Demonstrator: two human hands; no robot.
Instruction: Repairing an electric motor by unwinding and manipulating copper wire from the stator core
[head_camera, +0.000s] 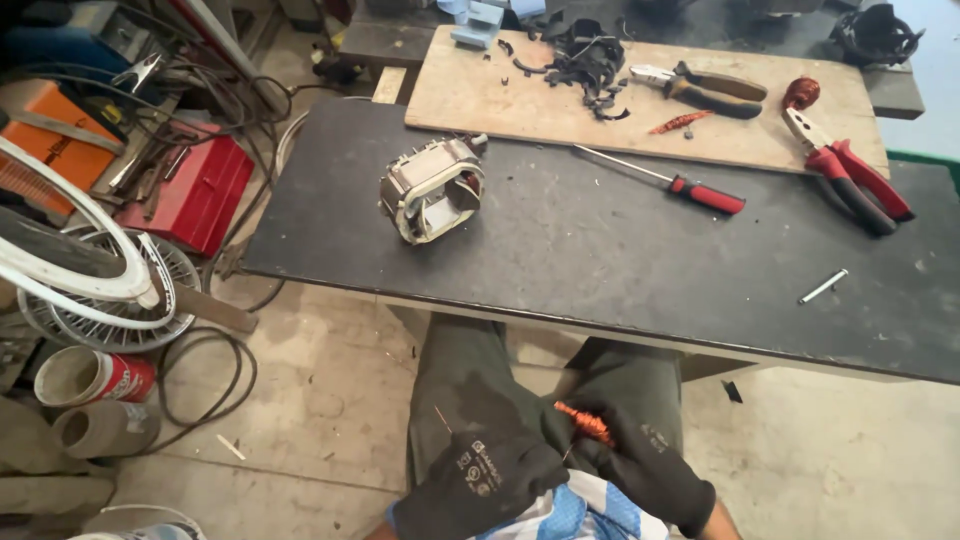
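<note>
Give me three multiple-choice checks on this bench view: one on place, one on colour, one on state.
1. Where is the motor stator?
A on the dark bench top
B on the floor
C on the wooden board

2. What colour is the screwdriver handle?
A blue
B red and black
C yellow

3. What do both gloved hands hold?
A pliers
B nothing
C a copper wire bundle

Answers: 1 A, it stands on the bench top beside the board. 2 B, the handle shows red and black. 3 C, left hand and right hand pinch it over the lap.
</note>
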